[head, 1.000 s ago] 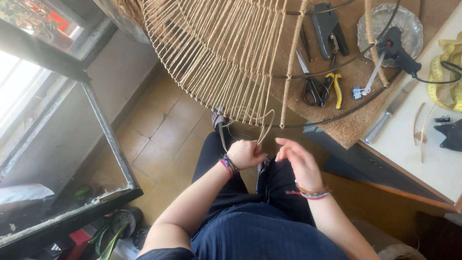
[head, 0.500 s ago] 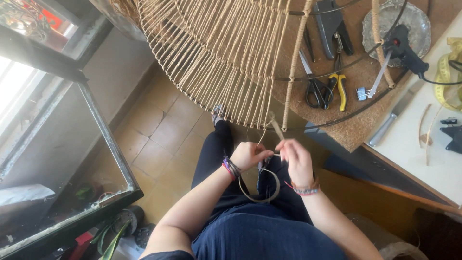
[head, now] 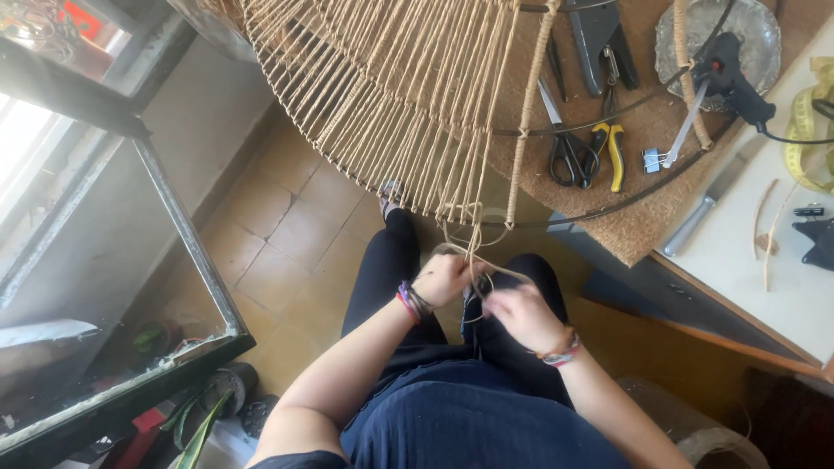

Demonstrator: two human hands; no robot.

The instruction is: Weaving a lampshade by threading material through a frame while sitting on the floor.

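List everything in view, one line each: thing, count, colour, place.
round wire frame wound with tan cord: one, tan, hanging over the lap
loose tan cord end: one, below the frame's rim, between both hands
black-handled scissors: one, on the brown cork mat
yellow-handled pliers: one, beside the scissors
black glue gun: one, upper right
yellow tape measure: one, right edge
white worktop: one, right
glass-sided metal-framed case: one, dark frame, left
tiled floor: beige, below
left hand: grip on the cord
right hand: grip on the cord
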